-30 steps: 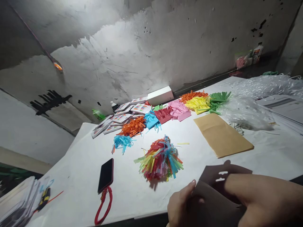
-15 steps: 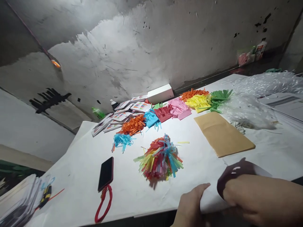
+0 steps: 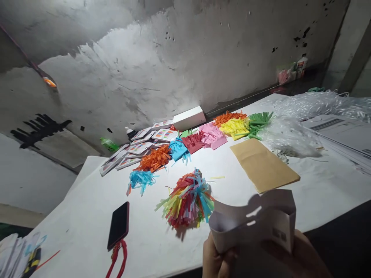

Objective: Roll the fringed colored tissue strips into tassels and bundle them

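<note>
Both my hands hold up a white paper card sleeve (image 3: 255, 224) at the bottom of the view; it is bent open into a loop and has a hang-slot cut in its top. My left hand (image 3: 216, 258) grips its lower left edge. My right hand (image 3: 292, 258) is under its right side, mostly hidden behind the paper. Just beyond the sleeve, on the white table (image 3: 87, 216), lies a mixed bundle of coloured fringed paper strips (image 3: 187, 199).
A black phone (image 3: 118, 225) with a red loop strap lies at the left. A brown envelope (image 3: 262, 164) lies at the right. Sorted piles of coloured fringed paper (image 3: 203, 139), printed cards (image 3: 133, 148), a white box (image 3: 188, 117) and clear plastic bags (image 3: 292, 135) line the back.
The sleeve was dark and low at the table's edge; now both hands have raised it and spread it open into a loop in the light. The view has shifted slightly right.
</note>
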Motion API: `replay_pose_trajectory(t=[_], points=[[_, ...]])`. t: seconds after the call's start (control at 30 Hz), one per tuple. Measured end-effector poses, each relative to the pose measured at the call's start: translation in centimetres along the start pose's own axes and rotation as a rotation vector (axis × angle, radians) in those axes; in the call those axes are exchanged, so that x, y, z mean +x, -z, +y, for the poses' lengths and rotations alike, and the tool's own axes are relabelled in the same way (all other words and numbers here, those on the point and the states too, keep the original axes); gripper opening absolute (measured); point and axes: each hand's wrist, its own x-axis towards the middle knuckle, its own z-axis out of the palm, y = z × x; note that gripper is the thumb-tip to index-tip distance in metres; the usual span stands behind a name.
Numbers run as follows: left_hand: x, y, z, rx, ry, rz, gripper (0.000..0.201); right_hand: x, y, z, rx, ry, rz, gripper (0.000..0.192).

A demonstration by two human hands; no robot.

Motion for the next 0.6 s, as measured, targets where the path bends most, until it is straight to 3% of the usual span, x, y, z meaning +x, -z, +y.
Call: replay_pose_trajectory(t=[0.17, 0.23, 0.4, 0.5, 0.6], points=[[-0.1, -1.3, 0.1, -0.108, 0.093, 0.116, 0.081, 0.6, -0.8, -2.6, 0.319, -0.186, 0.066, 0.048], [-0.1, -1.6, 0.3, -0.118, 0.082, 0.161, 0.077, 0.8, -0.8, -2.2, 0.385, -0.233, 0.067, 0.049], [-0.5, -2.6, -0.6, 0.016, -0.092, 0.277, 0.078, 0.2, -1.8, 0.2, 0.272, -0.219, 0.129, 0.041], [-0.4, -2.8, -1.2, 0.115, -0.064, 0.254, 0.067, -0.2, -2.1, 0.4, 0.263, -0.308, 0.238, 0.037], [-0.1, -2.2, -1.3, 0.116, -0.113, 0.138, 0.056, -0.3, -1.8, 0.1, 0.326, -0.441, 0.256, 0.040]])
